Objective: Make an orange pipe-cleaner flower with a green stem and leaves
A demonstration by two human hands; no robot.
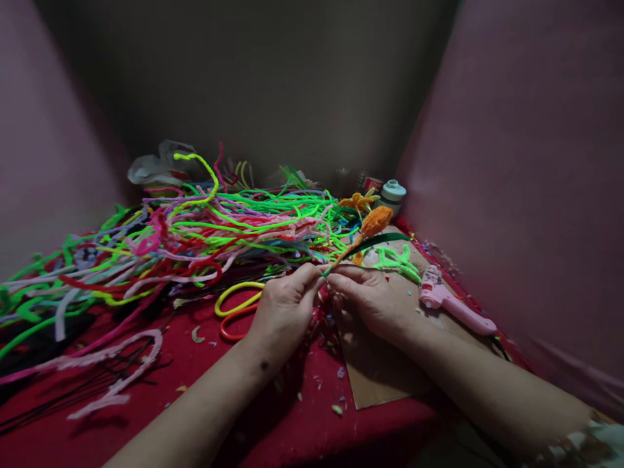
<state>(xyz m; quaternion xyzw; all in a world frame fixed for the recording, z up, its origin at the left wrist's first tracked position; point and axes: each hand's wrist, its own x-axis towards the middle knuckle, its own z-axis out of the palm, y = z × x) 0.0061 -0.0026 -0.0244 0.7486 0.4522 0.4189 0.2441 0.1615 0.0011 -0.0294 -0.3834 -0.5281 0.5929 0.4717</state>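
Observation:
An orange pipe-cleaner flower with an orange stem and a dark green leaf tilts up and to the right above my hands. My left hand pinches the green lower end of its stem. Close beside it, my right hand grips the stem a little higher, thumb and forefinger pressed together. The fingertips partly hide the stem. Scissors with yellow and red handles lie just left of my left hand, their blades out of sight beneath it.
A big heap of colourful pipe cleaners spreads behind and left. A pink glue gun lies on cardboard at right. Beyond it stand a pale-capped bottle and another orange flower. Scraps dot the red cloth.

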